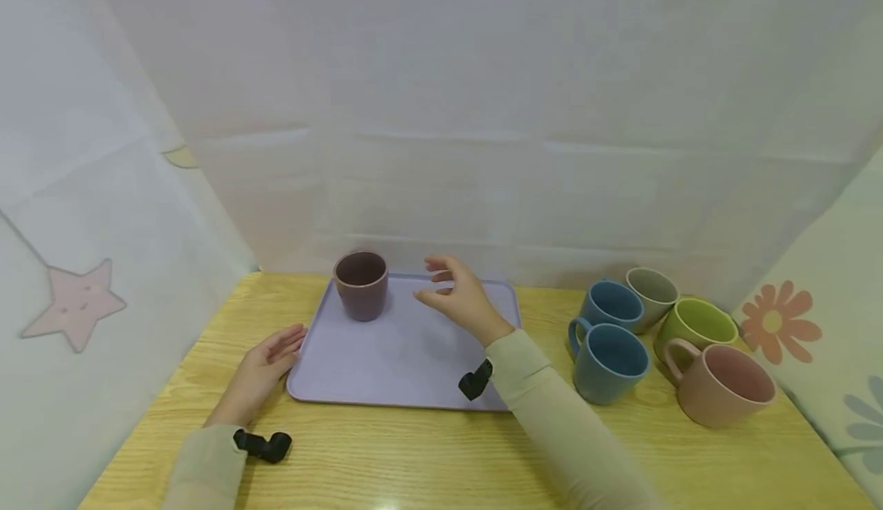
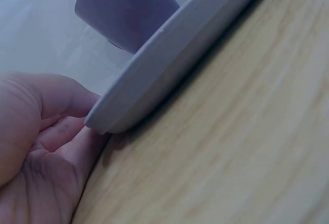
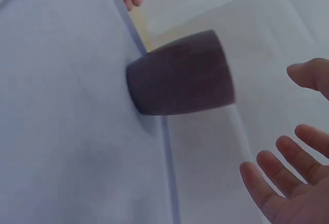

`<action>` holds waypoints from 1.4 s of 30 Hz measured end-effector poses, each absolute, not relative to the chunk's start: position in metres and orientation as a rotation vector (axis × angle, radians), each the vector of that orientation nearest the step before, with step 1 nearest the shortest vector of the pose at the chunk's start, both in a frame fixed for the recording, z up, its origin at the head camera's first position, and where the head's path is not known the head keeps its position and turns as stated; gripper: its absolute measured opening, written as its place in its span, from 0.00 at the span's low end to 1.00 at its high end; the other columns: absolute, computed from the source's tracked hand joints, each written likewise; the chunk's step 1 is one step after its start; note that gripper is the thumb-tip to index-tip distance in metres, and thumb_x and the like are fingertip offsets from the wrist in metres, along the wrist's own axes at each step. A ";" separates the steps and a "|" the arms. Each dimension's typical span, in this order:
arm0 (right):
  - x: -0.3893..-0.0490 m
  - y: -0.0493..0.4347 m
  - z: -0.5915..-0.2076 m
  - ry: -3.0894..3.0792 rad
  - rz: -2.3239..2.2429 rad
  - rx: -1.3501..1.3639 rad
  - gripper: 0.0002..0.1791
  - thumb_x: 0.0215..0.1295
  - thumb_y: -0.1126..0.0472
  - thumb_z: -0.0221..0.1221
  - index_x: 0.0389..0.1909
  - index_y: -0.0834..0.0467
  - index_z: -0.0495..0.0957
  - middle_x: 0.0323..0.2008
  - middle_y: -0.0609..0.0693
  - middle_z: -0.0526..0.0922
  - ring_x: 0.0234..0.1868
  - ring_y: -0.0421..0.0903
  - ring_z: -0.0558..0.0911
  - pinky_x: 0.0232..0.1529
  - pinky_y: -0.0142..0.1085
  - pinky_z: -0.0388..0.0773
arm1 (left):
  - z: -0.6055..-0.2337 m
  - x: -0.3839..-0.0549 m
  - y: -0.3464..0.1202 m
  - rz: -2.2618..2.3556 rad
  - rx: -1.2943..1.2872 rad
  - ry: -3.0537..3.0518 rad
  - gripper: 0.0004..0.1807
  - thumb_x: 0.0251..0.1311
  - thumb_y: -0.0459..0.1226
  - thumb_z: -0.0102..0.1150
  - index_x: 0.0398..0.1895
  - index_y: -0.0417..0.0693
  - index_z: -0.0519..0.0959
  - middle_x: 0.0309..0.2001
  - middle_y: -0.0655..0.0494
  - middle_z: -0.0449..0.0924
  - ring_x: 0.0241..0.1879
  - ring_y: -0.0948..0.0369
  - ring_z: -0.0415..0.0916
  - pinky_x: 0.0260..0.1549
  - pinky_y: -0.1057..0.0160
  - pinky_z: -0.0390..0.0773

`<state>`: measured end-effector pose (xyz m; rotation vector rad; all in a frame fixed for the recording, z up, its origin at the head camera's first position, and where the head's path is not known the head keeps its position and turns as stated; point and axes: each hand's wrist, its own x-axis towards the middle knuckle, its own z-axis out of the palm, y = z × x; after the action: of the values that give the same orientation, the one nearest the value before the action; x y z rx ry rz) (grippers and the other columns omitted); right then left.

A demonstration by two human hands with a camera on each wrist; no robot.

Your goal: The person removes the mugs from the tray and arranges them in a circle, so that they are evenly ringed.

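Observation:
A dark purple-brown mug [image 1: 362, 287] stands upright in the far left corner of a lavender tray [image 1: 386, 372]. My right hand [image 1: 458, 299] hovers over the tray to the mug's right, fingers loosely bent and apart from it, holding nothing. In the right wrist view the same mug [image 3: 180, 75] faces the spread fingers [image 3: 293, 162] across a gap. My left hand [image 1: 262, 372] rests on the table at the tray's left edge. Up close in the left wrist view, its relaxed fingers [image 2: 67, 95] are right at the tray's corner [image 2: 118, 116], not curled round it.
Several mugs cluster on the wooden table [image 1: 386, 464] at the right: two blue ones, the nearer blue mug [image 1: 607, 368] with its handle leftward, a grey mug [image 1: 651, 295], a green mug [image 1: 697, 330] and a pink mug [image 1: 724, 387]. A white cloth [image 1: 441, 111] hangs behind the table.

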<state>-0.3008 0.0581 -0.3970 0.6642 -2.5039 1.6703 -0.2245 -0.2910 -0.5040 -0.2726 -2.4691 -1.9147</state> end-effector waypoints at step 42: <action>-0.325 -0.032 -0.445 -2.433 1.713 0.368 0.51 0.32 0.37 0.74 0.61 0.50 0.67 0.52 0.42 0.74 0.52 0.41 0.76 0.49 0.34 0.75 | -0.501 -0.220 -0.277 -1.957 -0.222 -2.466 0.28 0.68 0.32 0.48 0.70 0.39 0.56 0.68 0.43 0.59 0.66 0.49 0.58 0.51 0.79 0.67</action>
<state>-0.3248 -0.0323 -0.4447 0.3680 -2.4334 1.7134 -0.2204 -0.2772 -0.5005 -0.2215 -2.4659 -1.9570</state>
